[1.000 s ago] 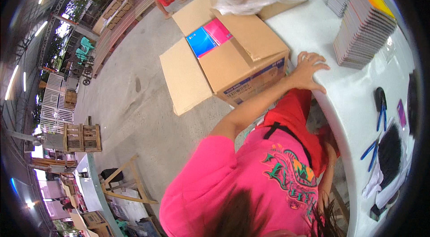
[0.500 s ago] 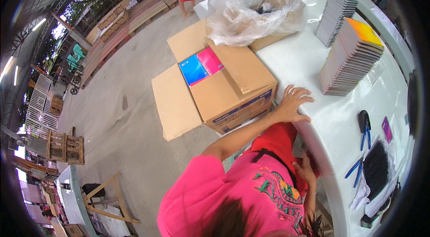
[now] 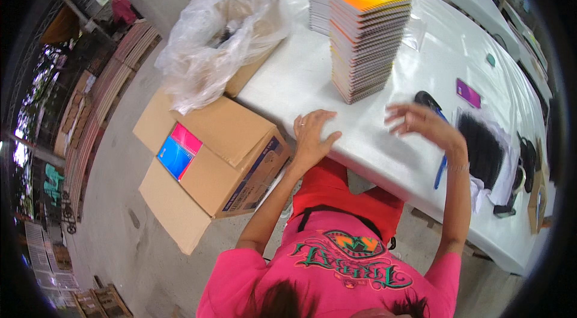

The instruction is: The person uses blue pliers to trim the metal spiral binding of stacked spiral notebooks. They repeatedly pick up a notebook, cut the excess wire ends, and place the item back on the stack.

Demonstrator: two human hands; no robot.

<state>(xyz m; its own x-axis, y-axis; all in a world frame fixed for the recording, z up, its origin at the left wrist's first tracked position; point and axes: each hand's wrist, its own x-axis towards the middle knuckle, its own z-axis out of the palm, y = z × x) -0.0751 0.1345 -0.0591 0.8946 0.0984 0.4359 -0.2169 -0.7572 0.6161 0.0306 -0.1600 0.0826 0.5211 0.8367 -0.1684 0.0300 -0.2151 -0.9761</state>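
At the table's near edge my left hand (image 3: 312, 134) rests with its fingers spread and holds nothing. My right hand (image 3: 424, 122), slightly blurred, is lifted over the tabletop, fingers bent but apart, nothing visible in it. Between and beyond both hands stands a tall stack of spiral-bound notebooks (image 3: 368, 47) with an orange-yellow cover on top. A second notebook stack (image 3: 321, 2) stands behind it. To the left of my left hand is an open cardboard box (image 3: 225, 168), with a blue and pink notebook (image 3: 179, 151) showing between its flaps.
A box lined with clear plastic (image 3: 222, 29) sits on the table's left end. At the right lie a purple flat object (image 3: 468, 93), a blue-handled tool (image 3: 440, 172) and a black bundle (image 3: 481, 151) on white wrapping. Wooden pallets (image 3: 105, 86) line the floor at far left.
My view has swung to the right. My right hand has come up from beside my waist to above the table. My left hand stays at the table edge.
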